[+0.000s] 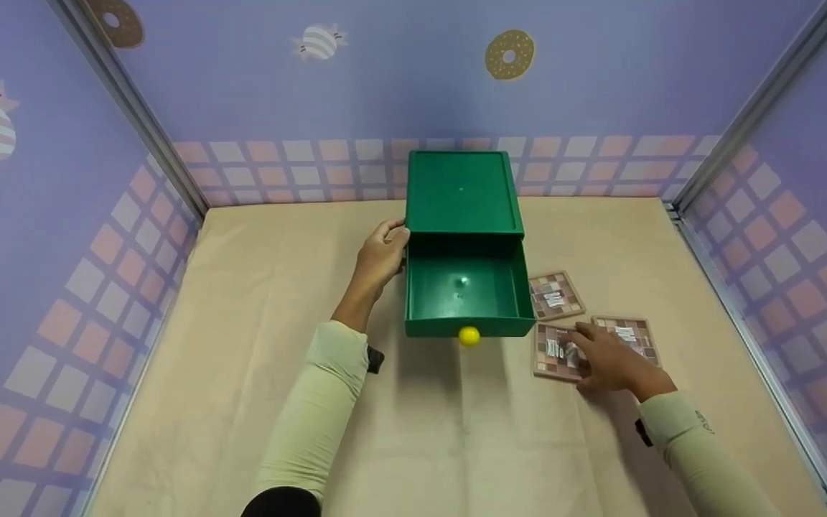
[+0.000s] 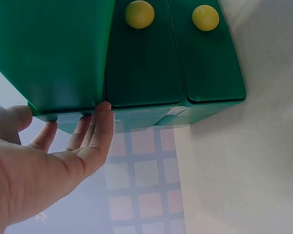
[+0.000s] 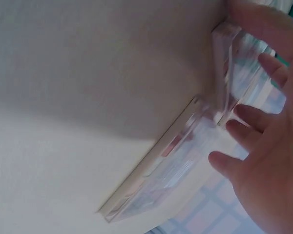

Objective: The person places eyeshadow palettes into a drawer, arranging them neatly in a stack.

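at the back middle of the tan cloth (image 1: 277,301), with twelve o'clock towards the patterned wall (image 1: 413,93), stands a green drawer unit (image 1: 464,192). its top drawer (image 1: 464,287) juts out towards six o'clock, with a yellow knob (image 1: 469,336) on the front and bare green floor showing inside. the left wrist view shows two more drawers (image 2: 146,68) pushed in beneath it, each with its own yellow ball.

the left hand (image 1: 381,258) is at the unit's nine o'clock, fingertips and thumb touching its side wall near where the drawer slides out; the fingers lie against the wall and are not wrapped round anything.

three flat checkered cases lie on the cloth between the unit's four and five o'clock. the first case (image 1: 555,296) is just beside the drawer's right wall; the second case (image 1: 553,355) lies at its six o'clock, and the third case (image 1: 636,332) between two and three o'clock from the second, partly behind the hand.

the right hand (image 1: 611,362) is over the second case, fingers spread and loose, clenched on nothing; whether the fingertips touch it, i cannot tell.
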Available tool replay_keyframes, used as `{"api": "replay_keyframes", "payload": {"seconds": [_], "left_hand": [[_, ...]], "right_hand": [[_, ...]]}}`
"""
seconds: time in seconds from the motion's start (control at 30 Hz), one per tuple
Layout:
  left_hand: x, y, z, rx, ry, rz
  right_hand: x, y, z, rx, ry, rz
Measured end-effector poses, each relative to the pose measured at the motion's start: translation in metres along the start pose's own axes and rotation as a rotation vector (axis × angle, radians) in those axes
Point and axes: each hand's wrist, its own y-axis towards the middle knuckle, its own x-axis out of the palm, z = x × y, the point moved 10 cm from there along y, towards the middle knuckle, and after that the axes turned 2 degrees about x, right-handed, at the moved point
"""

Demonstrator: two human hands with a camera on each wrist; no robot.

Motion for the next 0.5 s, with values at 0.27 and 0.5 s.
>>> {"api": "replay_keyframes", "payload": {"seconds": [0.27,0.5], "left_hand": [[0.0004,-0.0005,-0.0004,0.002,0.001,-0.020],[0.0001,-0.0003,-0.0003,0.012,-0.006,-0.010]], "right_hand": [[-0.0020,-0.0008,0.0009,-0.078,-0.013,0.003],[-0.0019,0.0034,0.0051,-0.067,-0.007,0.019]]}}
